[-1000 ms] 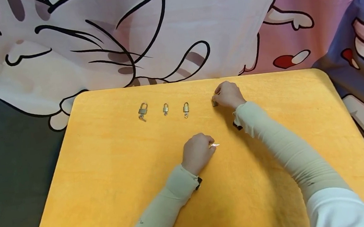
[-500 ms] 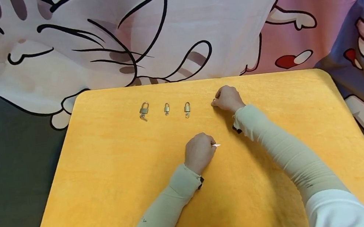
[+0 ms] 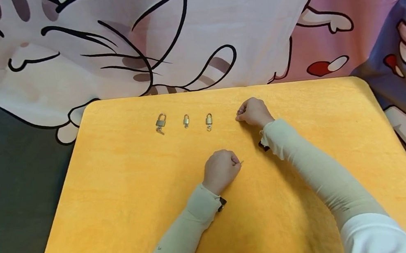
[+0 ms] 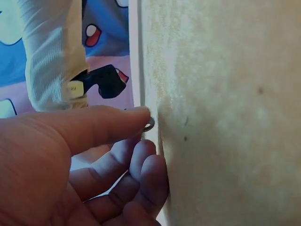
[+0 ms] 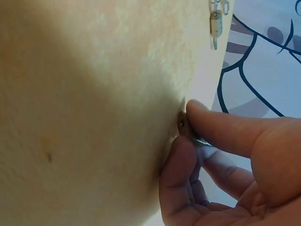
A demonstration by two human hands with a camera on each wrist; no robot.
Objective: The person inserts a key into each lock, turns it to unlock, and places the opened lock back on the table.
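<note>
Near the middle of the table, my left hand (image 3: 221,170) pinches a small silver key (image 4: 149,125) between thumb and index finger. Only its rounded metal end shows in the left wrist view; a thin tip pokes out in the head view. Toward the back edge, my right hand (image 3: 254,112) holds a small brass padlock (image 5: 183,124) between thumb and fingers, close over the table. Its keyhole face looks out in the right wrist view, while the fingers cover most of its body. The two hands are apart, the right one farther back.
A row of padlocks lies left of my right hand: a larger one (image 3: 161,123), a small one (image 3: 186,121) and a middle-sized one (image 3: 208,121), each with metal bits at its lower end. Behind the yellow table (image 3: 121,201) hangs a cartoon-printed cloth (image 3: 251,22).
The padlock in my right hand has turned and is now mostly behind the fingers, which have come slightly nearer. The key in my left hand has tilted and shines less.
</note>
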